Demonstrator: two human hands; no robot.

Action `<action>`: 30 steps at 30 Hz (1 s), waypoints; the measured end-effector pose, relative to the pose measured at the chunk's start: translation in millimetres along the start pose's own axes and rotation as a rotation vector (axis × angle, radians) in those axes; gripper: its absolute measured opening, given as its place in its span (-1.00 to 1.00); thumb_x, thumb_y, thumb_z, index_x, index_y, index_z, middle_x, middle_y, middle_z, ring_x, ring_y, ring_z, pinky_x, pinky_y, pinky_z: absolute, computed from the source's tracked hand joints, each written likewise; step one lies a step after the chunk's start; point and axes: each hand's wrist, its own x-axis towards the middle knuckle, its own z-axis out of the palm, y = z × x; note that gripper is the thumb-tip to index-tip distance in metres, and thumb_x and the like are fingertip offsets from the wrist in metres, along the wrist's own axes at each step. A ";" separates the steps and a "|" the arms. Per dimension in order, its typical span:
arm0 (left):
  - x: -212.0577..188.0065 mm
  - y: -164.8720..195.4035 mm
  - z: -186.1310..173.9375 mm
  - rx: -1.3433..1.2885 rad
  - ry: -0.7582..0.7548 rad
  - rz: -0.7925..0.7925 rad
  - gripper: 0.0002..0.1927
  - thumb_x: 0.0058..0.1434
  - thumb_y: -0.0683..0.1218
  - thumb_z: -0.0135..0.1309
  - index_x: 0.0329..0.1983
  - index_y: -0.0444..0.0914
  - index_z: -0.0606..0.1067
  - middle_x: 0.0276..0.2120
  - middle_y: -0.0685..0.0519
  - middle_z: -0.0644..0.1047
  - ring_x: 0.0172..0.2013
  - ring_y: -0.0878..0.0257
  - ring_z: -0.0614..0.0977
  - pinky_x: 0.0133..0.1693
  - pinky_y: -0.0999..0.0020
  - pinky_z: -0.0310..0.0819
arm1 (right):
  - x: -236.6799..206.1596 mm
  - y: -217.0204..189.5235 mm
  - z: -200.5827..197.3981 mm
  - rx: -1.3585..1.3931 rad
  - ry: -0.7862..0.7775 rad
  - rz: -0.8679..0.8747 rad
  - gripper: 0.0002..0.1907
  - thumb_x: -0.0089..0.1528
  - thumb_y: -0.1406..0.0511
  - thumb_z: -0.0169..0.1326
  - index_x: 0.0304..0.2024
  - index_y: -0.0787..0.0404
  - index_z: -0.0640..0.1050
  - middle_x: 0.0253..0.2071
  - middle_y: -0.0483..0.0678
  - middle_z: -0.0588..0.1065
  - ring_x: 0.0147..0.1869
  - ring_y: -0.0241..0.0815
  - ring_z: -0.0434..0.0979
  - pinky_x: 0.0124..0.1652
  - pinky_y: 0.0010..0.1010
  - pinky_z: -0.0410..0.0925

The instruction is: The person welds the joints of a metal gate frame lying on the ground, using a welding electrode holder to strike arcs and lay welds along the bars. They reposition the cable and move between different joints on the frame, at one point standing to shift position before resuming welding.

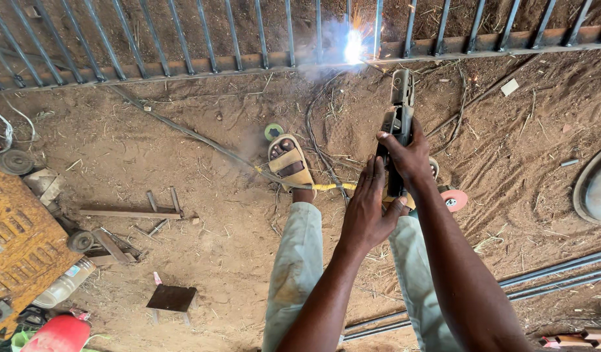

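— Both hands closed around one tool: the right hand [408, 156] wraps the electrode holder [398, 124] high up, the left hand [369, 212] cups it from below, likely to steady the tip.

— Where does it point?

— At the metal railing [183, 65], where a bright arc [354, 45] flares on the lower bar; the holder is held well out from the body, probably to stay off the sparks.

— Any containers?

— A clear plastic bottle [66, 283] lies on the dirt floor [202, 163] at the left; contents unclear
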 end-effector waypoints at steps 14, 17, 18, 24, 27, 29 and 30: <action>0.4 0.1 -3.3 -0.031 -0.006 -0.003 -0.07 0.33 0.12 0.06 0.57 -0.43 -0.05 0.52 -0.40 0.02 0.51 -0.24 0.11 0.45 0.04 0.01 | 2.9 4.3 1.3 -0.165 0.064 0.008 -0.19 0.10 0.10 0.32 0.31 0.27 0.35 -0.14 0.00 0.56 -0.15 -0.19 0.59 -0.18 -0.34 0.48; 2.3 1.9 -3.7 -0.033 -0.018 -0.056 -0.06 0.32 0.14 0.06 0.57 -0.38 -0.06 0.54 -0.35 -0.01 0.51 -0.20 0.10 0.44 0.05 0.01 | 4.0 2.9 3.0 -0.129 0.042 0.037 -0.16 0.06 0.08 0.32 0.31 0.25 0.34 -0.15 0.01 0.56 -0.17 -0.16 0.60 -0.18 -0.31 0.50; 2.6 2.3 -3.9 -0.035 -0.030 -0.083 -0.05 0.31 0.15 0.06 0.57 -0.37 -0.07 0.54 -0.33 -0.02 0.51 -0.18 0.09 0.43 0.06 0.01 | 4.3 2.6 3.4 -0.087 0.027 0.058 -0.15 0.04 0.08 0.31 0.30 0.24 0.34 -0.16 0.02 0.56 -0.19 -0.15 0.60 -0.19 -0.31 0.51; 2.3 2.8 -5.6 -0.027 -0.067 -0.122 -0.04 0.33 0.19 0.05 0.57 -0.35 -0.10 0.55 -0.31 -0.05 0.51 -0.15 0.06 0.43 0.06 -0.03 | 4.2 3.1 3.8 -0.139 0.030 0.086 -0.21 0.06 0.08 0.30 0.25 0.24 0.36 -0.19 0.02 0.54 -0.24 -0.16 0.60 -0.23 -0.30 0.51; 1.5 2.9 -7.4 -0.027 -0.064 -0.115 -0.04 0.33 0.18 0.05 0.58 -0.36 -0.09 0.54 -0.32 -0.04 0.51 -0.17 0.07 0.44 0.07 -0.03 | 3.3 3.5 4.0 -0.097 0.019 0.030 -0.27 0.08 0.09 0.31 0.20 0.27 0.41 -0.20 0.01 0.54 -0.24 -0.20 0.58 -0.25 -0.33 0.50; 1.5 3.4 -8.6 -0.040 -0.049 -0.099 -0.05 0.33 0.17 0.06 0.57 -0.38 -0.07 0.54 -0.34 -0.03 0.51 -0.18 0.07 0.44 0.07 -0.02 | 2.7 3.3 4.4 -0.092 0.021 0.009 -0.28 0.08 0.08 0.31 0.19 0.26 0.42 -0.20 -0.01 0.55 -0.24 -0.22 0.57 -0.25 -0.35 0.48; 1.5 3.8 -9.1 -0.046 -0.043 -0.093 -0.05 0.33 0.16 0.06 0.57 -0.39 -0.06 0.54 -0.36 -0.02 0.51 -0.19 0.07 0.43 0.07 -0.02 | 2.4 3.0 4.6 -0.089 0.022 -0.001 -0.29 0.09 0.08 0.31 0.19 0.26 0.43 -0.20 -0.02 0.55 -0.24 -0.23 0.57 -0.25 -0.36 0.48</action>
